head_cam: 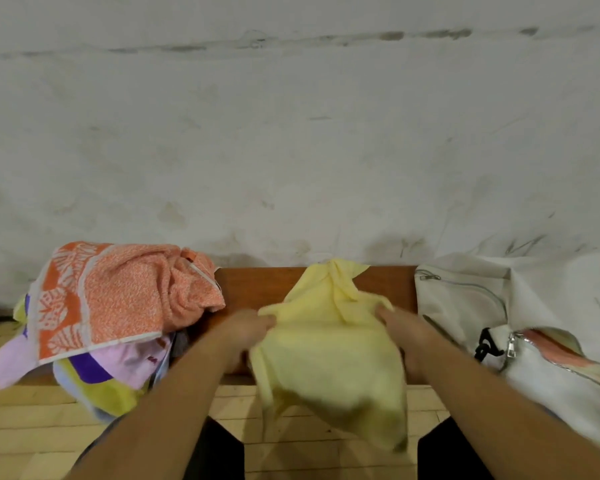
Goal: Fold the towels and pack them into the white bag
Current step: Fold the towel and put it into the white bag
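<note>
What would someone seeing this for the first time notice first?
The pale yellow towel in the middle draws the eye first. It is held over the brown bench, with the left hand and right hand gripping its side edges. On the left is a heap of towels topped by an orange patterned towel, and on the right lies the white bag, its zip open.

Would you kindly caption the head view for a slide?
Left grip and right grip hold a yellow towel between the towel pile and white bag.
</note>
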